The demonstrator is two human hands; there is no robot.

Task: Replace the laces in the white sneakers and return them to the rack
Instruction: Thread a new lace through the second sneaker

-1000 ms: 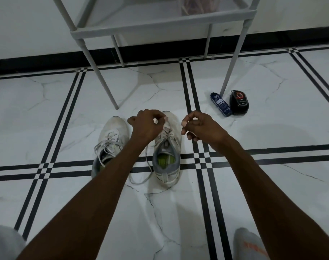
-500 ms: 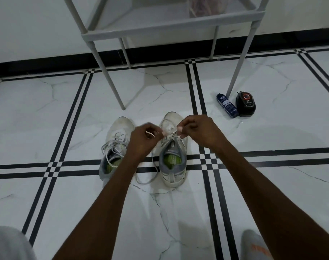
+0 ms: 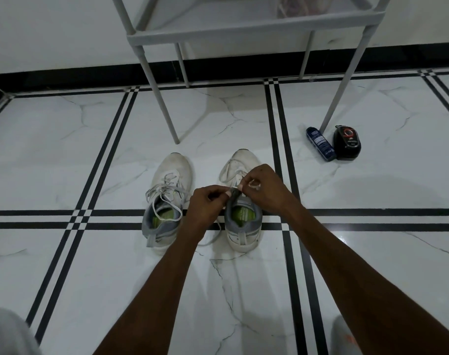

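Head view, right sneaker [image 3: 244, 226] on floor [image 3: 64, 155] below rack [image 3: 244, 29], left hand [image 3: 205, 203] and right hand [image 3: 263, 187] both pinching its lace [image 3: 230, 172] over tongue, left sneaker [image 3: 167, 201] just beside, bottle [image 3: 320, 144] and black case [image 3: 347, 142] beyond.

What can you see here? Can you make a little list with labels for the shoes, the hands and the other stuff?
left sneaker: on the floor, laces loose
right sneaker: on the floor beside it, being worked on
left hand: pinches the lace of the right sneaker
right hand: pinches the same lace near the tongue
rack: grey, stands behind the sneakers
blue bottle: lies by a rack leg
black case: beside the bottle
floor: white marble look, black stripes
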